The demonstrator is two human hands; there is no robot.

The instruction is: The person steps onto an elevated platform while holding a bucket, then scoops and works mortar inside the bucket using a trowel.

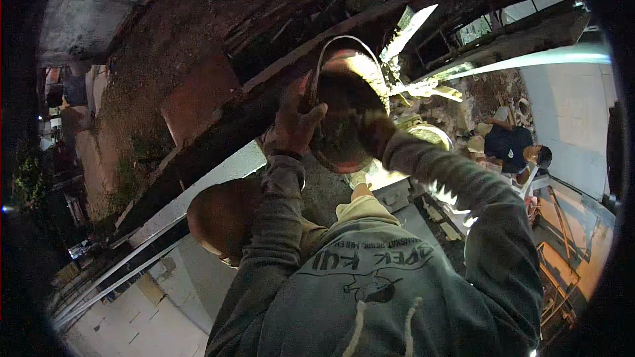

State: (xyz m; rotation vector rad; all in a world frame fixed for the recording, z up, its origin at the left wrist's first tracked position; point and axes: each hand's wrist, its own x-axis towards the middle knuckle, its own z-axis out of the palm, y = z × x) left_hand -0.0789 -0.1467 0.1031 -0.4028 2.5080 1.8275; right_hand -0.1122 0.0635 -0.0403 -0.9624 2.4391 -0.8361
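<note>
A bucket (347,152) with a raised wire handle is held up in front of me, its mouth toward me and its inside mostly dark. My left hand (296,125) is closed on its left rim, thumb lying over the edge. At the right side of the mouth, my right hand (377,131) reaches in or against the wall; shadow and blur hide its fingers. Strong light falls on the bucket's upper right wall. Just beyond my right wrist stands a second bucket (433,135), brightly lit, with a pale rim.
At the right, a person in a dark shirt (508,148) is beside another bucket (539,156). A long beam (192,152) runs diagonally at the left. Below it, by my left forearm, is a rounded brown thing (221,218) I cannot identify. Rubble (476,102) lies near a pale wall (562,112).
</note>
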